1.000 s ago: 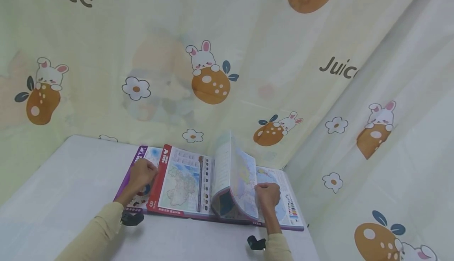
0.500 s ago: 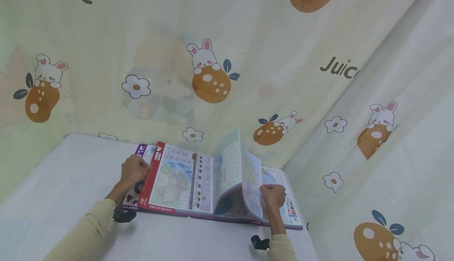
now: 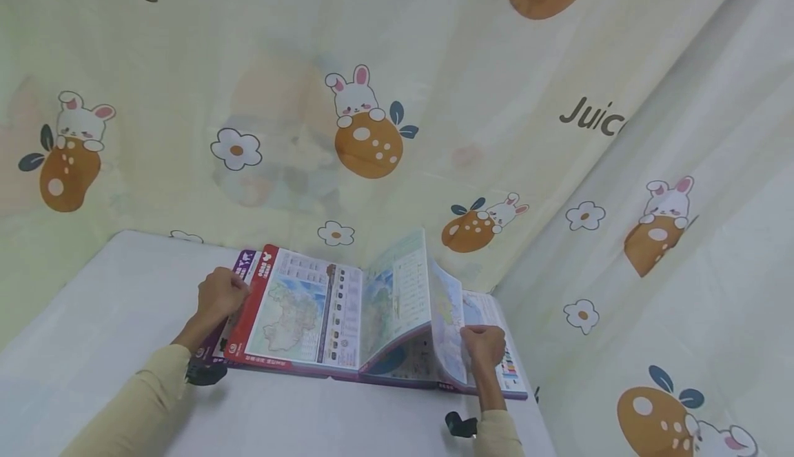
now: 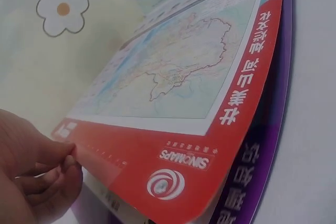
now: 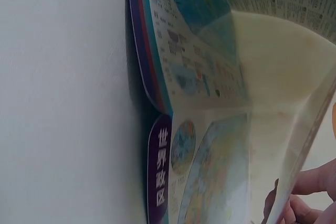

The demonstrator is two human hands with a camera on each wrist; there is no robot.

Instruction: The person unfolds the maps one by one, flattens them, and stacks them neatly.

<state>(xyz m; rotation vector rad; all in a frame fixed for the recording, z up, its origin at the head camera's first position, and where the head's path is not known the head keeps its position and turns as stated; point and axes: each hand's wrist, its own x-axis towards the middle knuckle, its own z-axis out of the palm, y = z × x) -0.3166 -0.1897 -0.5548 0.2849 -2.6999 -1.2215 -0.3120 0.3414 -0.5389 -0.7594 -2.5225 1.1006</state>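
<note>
A red-bordered folding map lies partly unfolded over a purple-bordered map on the table. My left hand pinches the red left edge between thumb and fingers, and in the left wrist view the red corner stands lifted off the purple one. Toward the right, a fold of the red map rises in a ridge. My right hand pinches the outer edge of the raised panel. Through the gap under that panel, the right wrist view shows the purple map's printed face.
A white table carries the maps near its back edge. Behind and to the right hangs a pale curtain printed with rabbits, fruit and flowers. The ridge's top overlaps the curtain in the head view.
My left hand has moved left, drawing the red edge over more of the purple map. My right hand has shifted slightly right, and the raised fold has spread wider and leaned right.
</note>
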